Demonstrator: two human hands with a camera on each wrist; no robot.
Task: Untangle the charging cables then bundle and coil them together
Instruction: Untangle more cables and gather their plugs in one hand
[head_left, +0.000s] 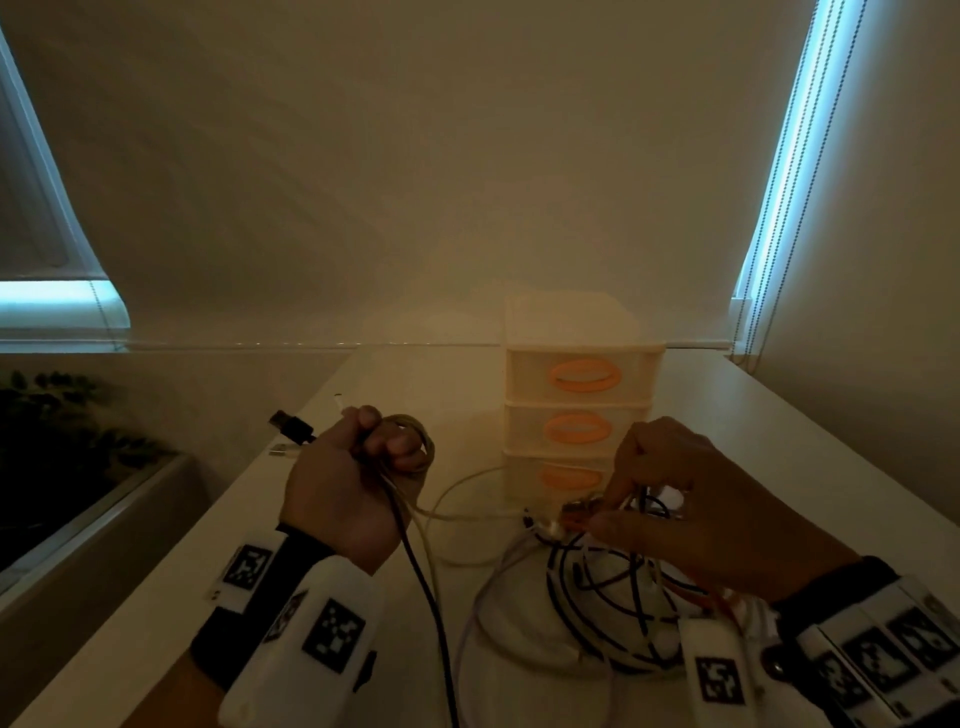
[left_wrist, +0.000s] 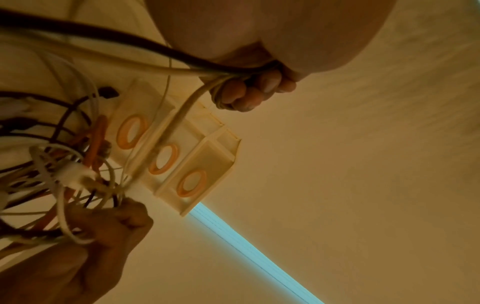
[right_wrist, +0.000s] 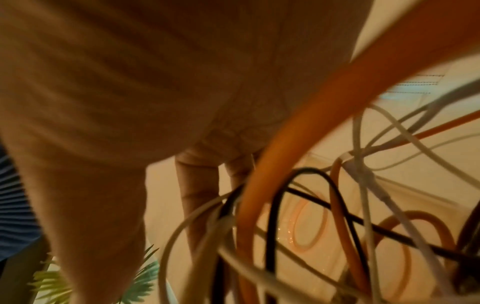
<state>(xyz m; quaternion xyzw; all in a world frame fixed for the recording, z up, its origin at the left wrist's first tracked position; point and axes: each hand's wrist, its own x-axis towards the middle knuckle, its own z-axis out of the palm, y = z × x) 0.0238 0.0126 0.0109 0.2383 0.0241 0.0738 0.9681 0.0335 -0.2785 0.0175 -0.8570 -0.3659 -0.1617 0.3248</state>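
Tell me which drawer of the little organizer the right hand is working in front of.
The bottom drawer. The right hand picks at the tangled cables right in front of it, partly hiding its orange handle; the middle and top drawers' handles show fully above.

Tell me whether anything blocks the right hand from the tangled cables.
Nothing visible does. The right hand is already at the tangled cables, pinching strands at the top of the pile; the drawer unit stands just behind.
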